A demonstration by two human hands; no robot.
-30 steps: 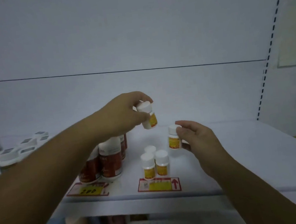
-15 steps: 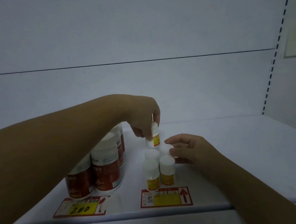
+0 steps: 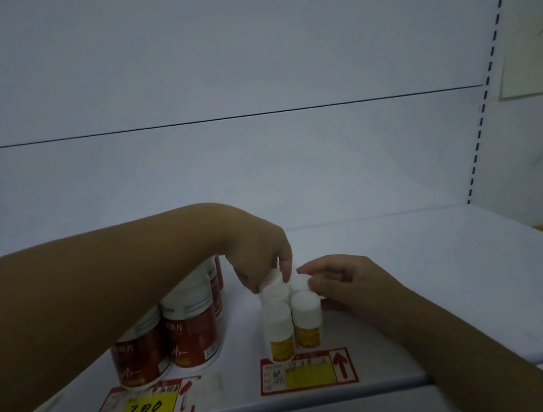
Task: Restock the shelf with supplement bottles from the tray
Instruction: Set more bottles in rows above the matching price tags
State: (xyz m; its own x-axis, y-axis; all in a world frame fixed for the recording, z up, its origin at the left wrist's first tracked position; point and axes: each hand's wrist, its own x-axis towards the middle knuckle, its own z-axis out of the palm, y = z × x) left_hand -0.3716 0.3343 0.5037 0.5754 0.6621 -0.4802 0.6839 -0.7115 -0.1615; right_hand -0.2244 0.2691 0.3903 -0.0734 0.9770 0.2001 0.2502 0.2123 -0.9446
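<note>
Several small white bottles with yellow labels stand grouped on the white shelf (image 3: pixel 429 288). Two are in front (image 3: pixel 278 331), (image 3: pixel 307 318). My left hand (image 3: pixel 260 262) reaches over from the left, its fingertips pinching the cap of a small bottle (image 3: pixel 273 287) in the back row, which stands on the shelf. My right hand (image 3: pixel 345 279) sits to the right of the group with fingers curled around another back-row small bottle (image 3: pixel 299 283). The tray is out of view.
Larger red-labelled bottles with white caps (image 3: pixel 192 334) stand in a row left of the small ones, under my left forearm. Two red-and-yellow price tags (image 3: pixel 307 370), (image 3: pixel 144 404) lie along the shelf's front edge. The white back wall rises behind, and bare shelf extends to the right.
My left hand has lowered its small bottle down into the back row. My right hand has stayed by the group, fingers on its bottle. The view has moved closer.
</note>
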